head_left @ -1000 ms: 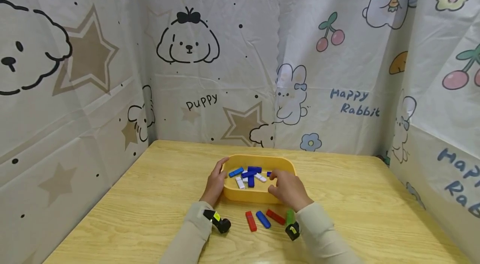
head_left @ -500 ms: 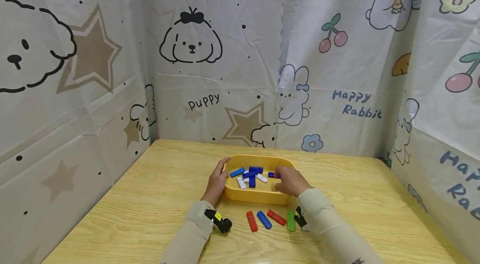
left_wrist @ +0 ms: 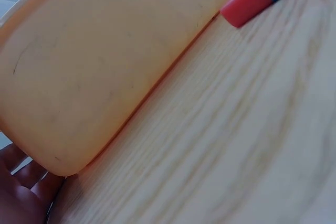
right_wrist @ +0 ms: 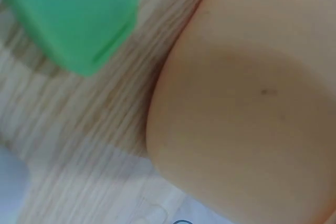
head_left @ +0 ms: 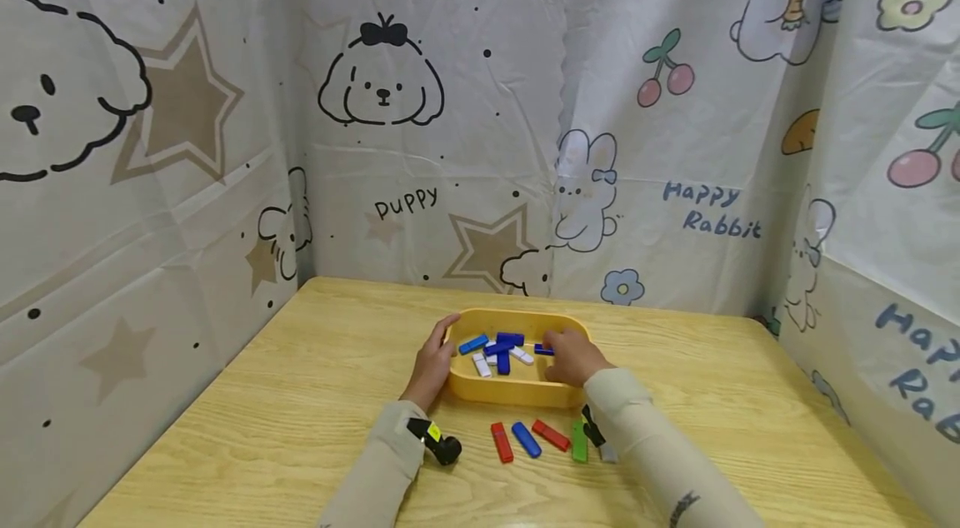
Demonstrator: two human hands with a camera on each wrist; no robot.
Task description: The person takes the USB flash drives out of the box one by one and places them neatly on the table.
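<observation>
A yellow plastic box (head_left: 517, 393) holds several dark blue, lighter blue and white sticks that look like USB flash drives. My left hand (head_left: 429, 366) holds the box's left end, thumb at the rim and fingers along the outside; the left wrist view shows the fingers (left_wrist: 26, 177) against its wall. Reaching over the right front rim, my right hand (head_left: 576, 357) is inside the box with curved fingers. Beside its fingertips lies a dark blue stick (head_left: 543, 350), its right end hidden by the hand. Whether the fingers pinch it is not visible.
In front of the box lie a red stick (head_left: 502, 442), a blue stick (head_left: 527, 440), another red stick (head_left: 551, 435), a green stick (head_left: 579, 440) and a grey one (head_left: 607, 453) partly under the right sleeve. A printed curtain (head_left: 420, 153) surrounds the wooden table (head_left: 337, 328).
My right hand shifted right inside the box, then slightly back left toward the dark blue stick. The right forearm swung outward, uncovering the green stick and part of the grey one. The left hand stayed put.
</observation>
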